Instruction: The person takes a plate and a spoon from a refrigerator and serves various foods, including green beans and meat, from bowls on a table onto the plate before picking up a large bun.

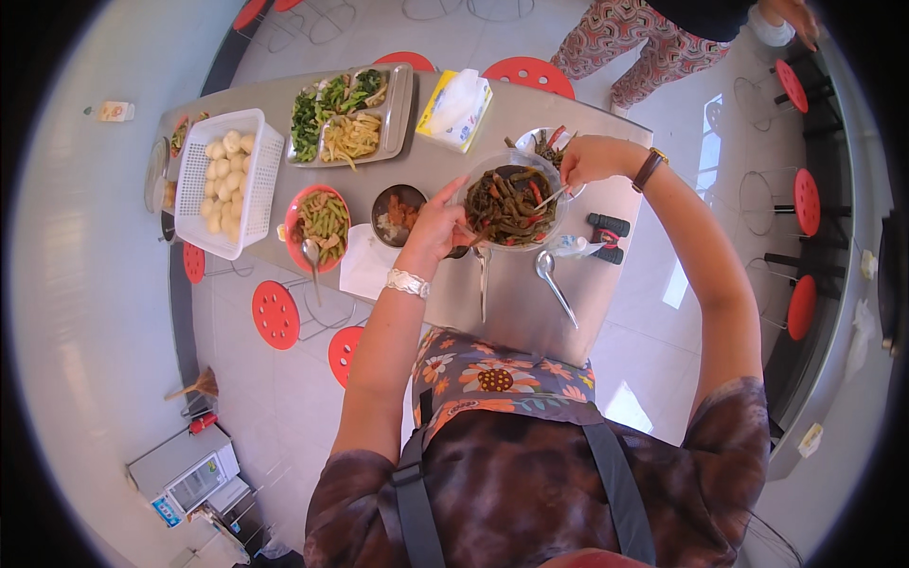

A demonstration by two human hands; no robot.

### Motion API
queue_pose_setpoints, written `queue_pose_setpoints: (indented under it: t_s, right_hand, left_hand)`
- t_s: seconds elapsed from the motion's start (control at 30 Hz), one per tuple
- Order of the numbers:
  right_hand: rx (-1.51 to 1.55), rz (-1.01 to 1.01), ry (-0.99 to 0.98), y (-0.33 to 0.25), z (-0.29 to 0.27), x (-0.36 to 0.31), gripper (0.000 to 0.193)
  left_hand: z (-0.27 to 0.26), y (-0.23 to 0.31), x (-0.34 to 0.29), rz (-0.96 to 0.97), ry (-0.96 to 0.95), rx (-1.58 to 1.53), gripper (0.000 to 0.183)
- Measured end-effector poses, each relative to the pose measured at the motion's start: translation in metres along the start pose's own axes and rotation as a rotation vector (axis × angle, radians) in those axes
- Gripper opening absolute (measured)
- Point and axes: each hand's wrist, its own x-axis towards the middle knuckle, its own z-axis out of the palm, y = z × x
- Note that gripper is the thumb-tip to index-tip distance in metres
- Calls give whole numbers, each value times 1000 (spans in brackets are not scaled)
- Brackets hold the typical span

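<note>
A clear plastic bowl (519,248) full of dark green cooked vegetables with red pepper pieces (511,201) is in front of me over the steel table. My left hand (441,225) grips its left rim, index finger stretched along the side. From the right, my right hand (598,161) is closed around a thin light-coloured utensil (549,199) whose lower end is among the vegetables; its kind I cannot make out. Just behind the bowl, partly covered by my right hand, sits a dish of similar food (543,144). A small dark bowl of rice and orange food (398,216) stands beside my left hand.
Left on the table (530,336) are a red bowl of green vegetables (322,225), a white basket (254,194) of pale round items and a metal compartment tray (405,104). A tissue box (456,112) stands behind; two spoons (547,270) lie nearer. Another person (653,47) stands beyond.
</note>
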Motion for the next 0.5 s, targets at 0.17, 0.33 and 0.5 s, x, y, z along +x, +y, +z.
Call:
queue_pose_setpoints:
  t_s: [0.17, 0.33, 0.5]
  right_hand:
    - [205, 22, -9, 8, 1, 5, 20]
    - [161, -29, 122, 17, 5, 6, 19]
    - [221, -40, 235, 28, 5, 3, 18]
  left_hand:
    - [5, 2, 1, 1, 15, -59, 72]
    - [4, -6, 2, 29, 27, -137, 73]
    - [8, -7, 0, 87, 50, -140, 73]
